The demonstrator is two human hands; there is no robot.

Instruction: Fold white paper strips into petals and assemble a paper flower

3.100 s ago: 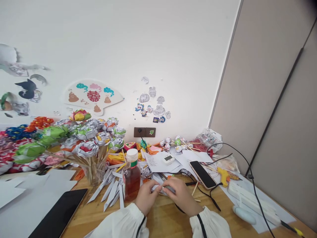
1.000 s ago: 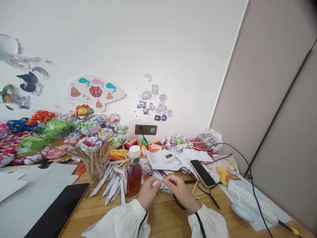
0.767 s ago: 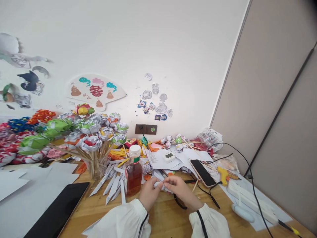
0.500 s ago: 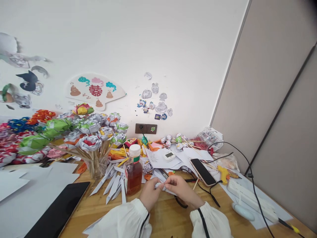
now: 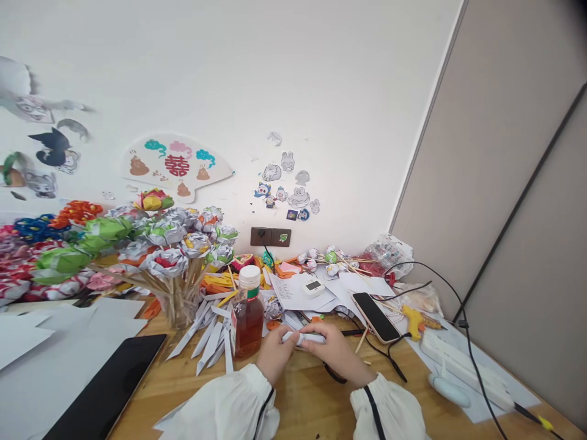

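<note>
A small folded strip of white paper lies low over the wooden desk, pinched between both hands. My left hand grips its left end with thumb and fingers closed. The fingers of my right hand are curled over its right part. Both wrists are in white sleeves. A bottle of reddish liquid with a white cap stands just left of my left hand. Folded white paper strips lie fanned out beside the bottle.
A clear vase of paper flowers on sticks stands at the left, a dark tablet in front of it. A phone, yellow glue gun, white power strip and black cables lie at the right.
Both hands have kept working the paper strip close together above the desk. The strip now shows as a flatter, longer white piece between the fingers.
</note>
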